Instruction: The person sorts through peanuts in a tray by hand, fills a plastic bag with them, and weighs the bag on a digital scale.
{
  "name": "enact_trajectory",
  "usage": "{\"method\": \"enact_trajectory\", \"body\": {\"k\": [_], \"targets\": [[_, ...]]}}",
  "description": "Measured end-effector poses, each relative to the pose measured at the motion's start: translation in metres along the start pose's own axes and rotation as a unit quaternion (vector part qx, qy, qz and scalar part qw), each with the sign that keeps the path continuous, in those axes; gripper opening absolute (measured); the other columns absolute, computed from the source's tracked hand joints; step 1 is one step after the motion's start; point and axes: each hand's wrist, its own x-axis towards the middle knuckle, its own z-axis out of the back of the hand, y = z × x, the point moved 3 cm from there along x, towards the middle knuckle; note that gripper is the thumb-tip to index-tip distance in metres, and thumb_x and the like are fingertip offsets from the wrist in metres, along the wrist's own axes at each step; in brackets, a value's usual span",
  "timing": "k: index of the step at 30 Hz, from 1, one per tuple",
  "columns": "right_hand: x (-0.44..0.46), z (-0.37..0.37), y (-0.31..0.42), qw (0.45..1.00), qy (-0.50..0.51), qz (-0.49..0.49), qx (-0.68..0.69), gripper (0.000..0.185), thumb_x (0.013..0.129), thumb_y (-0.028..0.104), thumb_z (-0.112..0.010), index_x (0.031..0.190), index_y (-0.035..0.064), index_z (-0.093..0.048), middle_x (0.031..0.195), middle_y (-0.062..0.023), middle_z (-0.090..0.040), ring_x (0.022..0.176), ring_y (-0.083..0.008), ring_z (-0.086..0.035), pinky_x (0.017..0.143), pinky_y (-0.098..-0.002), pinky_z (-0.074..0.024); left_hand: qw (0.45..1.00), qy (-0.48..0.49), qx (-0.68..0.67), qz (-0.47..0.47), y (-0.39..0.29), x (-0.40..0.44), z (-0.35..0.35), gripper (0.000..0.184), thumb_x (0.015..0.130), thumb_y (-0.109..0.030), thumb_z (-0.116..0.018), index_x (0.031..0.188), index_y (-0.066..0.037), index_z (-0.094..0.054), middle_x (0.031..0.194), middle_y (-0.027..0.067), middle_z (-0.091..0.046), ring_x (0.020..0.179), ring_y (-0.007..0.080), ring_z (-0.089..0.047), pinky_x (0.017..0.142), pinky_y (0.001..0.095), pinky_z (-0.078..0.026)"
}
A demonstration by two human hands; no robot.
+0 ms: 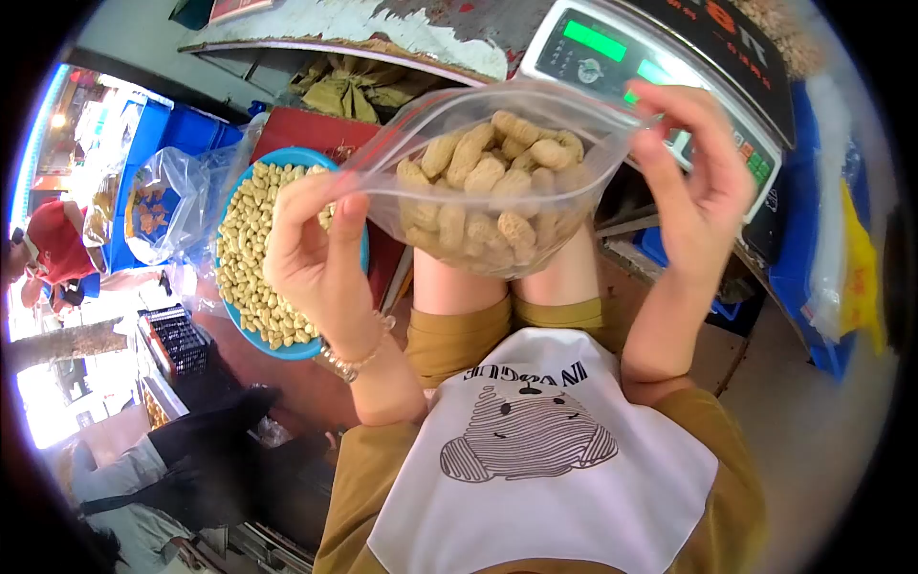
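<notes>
A clear zip bag (449, 234) of unshelled peanuts (486, 172) hangs between my two hands, above my knees. My left hand (320, 244) pinches the bag's left top corner between thumb and fingers. At the opposite corner, my right hand (693, 158) pinches the rim in the same way. The bag's mouth gapes wide, so the peanuts inside show from above. Beside my left hand stands a blue basin (232, 311) full of pale nuts (258, 244), partly covered by that hand.
A digital scale (612, 62) with green displays sits on the counter behind the bag. Blue crates (186, 129) and a clear plastic bag (167, 206) are at left, near a black basket (177, 340). Other people (62, 239) are at the far left. A yellow bag (861, 273) hangs at right.
</notes>
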Motion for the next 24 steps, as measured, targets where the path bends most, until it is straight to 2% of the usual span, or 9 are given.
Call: {"method": "enact_trajectory", "body": {"k": [3, 6, 8, 11, 13, 15, 19, 24], "targets": [[-0.004, -0.006, -0.010, 0.991, 0.030, -0.060, 0.119, 0.015, 0.077, 0.003, -0.074, 0.092, 0.0008, -0.072, 0.092, -0.0066, -0.068, 0.080, -0.0134, -0.056, 0.072, -0.0254, -0.0444, 0.998, 0.024, 0.046, -0.017, -0.007, 0.004, 0.000, 0.012, 0.082, 0.003, -0.071, 0.091, 0.003, -0.064, 0.093, 0.0101, -0.063, 0.089, 0.0191, -0.058, 0.083, 0.0297, -0.046], [-0.001, -0.001, -0.009, 0.989, 0.067, -0.043, 0.123, 0.015, 0.076, 0.003, -0.075, 0.091, 0.0005, -0.071, 0.090, -0.0074, -0.068, 0.079, -0.0138, -0.057, 0.072, -0.0260, -0.0451, 0.995, 0.032, 0.083, -0.045, -0.014, 0.006, -0.007, 0.009, 0.084, 0.001, -0.069, 0.089, 0.001, -0.061, 0.091, 0.0098, -0.062, 0.088, 0.0196, -0.058, 0.081, 0.0297, -0.046], [-0.002, 0.001, -0.013, 0.993, 0.055, -0.048, 0.096, 0.012, 0.075, 0.004, -0.076, 0.086, 0.0019, -0.071, 0.086, -0.0058, -0.068, 0.080, -0.0155, -0.057, 0.075, -0.0281, -0.0445, 0.990, 0.041, 0.114, -0.072, -0.013, 0.006, -0.009, 0.009, 0.085, 0.000, -0.068, 0.090, 0.001, -0.060, 0.092, 0.0100, -0.061, 0.088, 0.0197, -0.057, 0.082, 0.0298, -0.046], [-0.004, 0.001, -0.014, 0.998, 0.030, -0.050, 0.034, 0.008, 0.076, 0.005, -0.076, 0.080, 0.0035, -0.069, 0.082, -0.0035, -0.067, 0.079, -0.0182, -0.057, 0.078, -0.0299, -0.0429, 0.994, 0.059, 0.078, -0.057, -0.012, 0.007, -0.011, 0.011, 0.085, 0.001, -0.067, 0.093, 0.001, -0.060, 0.094, 0.0100, -0.061, 0.089, 0.0198, -0.056, 0.081, 0.0295, -0.045], [-0.005, 0.002, -0.010, 0.999, 0.020, -0.026, -0.012, 0.008, 0.076, 0.005, -0.075, 0.080, 0.0034, -0.068, 0.082, -0.0039, -0.067, 0.079, -0.0186, -0.057, 0.078, -0.0298, -0.0430, 0.995, 0.075, 0.054, -0.041, -0.018, 0.009, -0.016, 0.011, 0.083, 0.004, -0.066, 0.092, 0.000, -0.060, 0.093, 0.0094, -0.061, 0.087, 0.0194, -0.056, 0.080, 0.0289, -0.045], [-0.005, 0.000, -0.006, 0.999, 0.008, -0.014, -0.045, 0.009, 0.075, 0.006, -0.076, 0.079, 0.0037, -0.068, 0.082, -0.0046, -0.067, 0.079, -0.0195, -0.057, 0.077, -0.0302, -0.0436, 0.990, 0.094, 0.088, -0.057, -0.021, 0.012, -0.017, 0.012, 0.082, 0.005, -0.067, 0.091, -0.001, -0.060, 0.091, 0.0090, -0.061, 0.085, 0.0196, -0.056, 0.079, 0.0289, -0.045], [-0.002, 0.001, -0.005, 0.999, 0.034, 0.010, -0.020, 0.014, 0.071, 0.008, -0.078, 0.081, 0.0044, -0.069, 0.086, -0.0059, -0.067, 0.081, -0.0217, -0.058, 0.077, -0.0315, -0.0450, 0.984, 0.098, 0.132, -0.068, -0.020, 0.015, -0.014, 0.013, 0.080, 0.005, -0.068, 0.088, -0.002, -0.061, 0.088, 0.0083, -0.062, 0.082, 0.0201, -0.057, 0.077, 0.0297, -0.045], [-0.001, -0.002, -0.009, 0.995, 0.095, 0.016, 0.013, 0.018, 0.068, 0.006, -0.078, 0.084, 0.0044, -0.071, 0.084, -0.0049, -0.066, 0.084, -0.0226, -0.058, 0.076, -0.0315, -0.0453, 0.977, 0.166, 0.120, -0.064, -0.030, 0.022, -0.021, 0.019, 0.073, 0.003, -0.074, 0.088, -0.002, -0.064, 0.087, 0.0086, -0.063, 0.080, 0.0217, -0.057, 0.074, 0.0301, -0.045]]}}
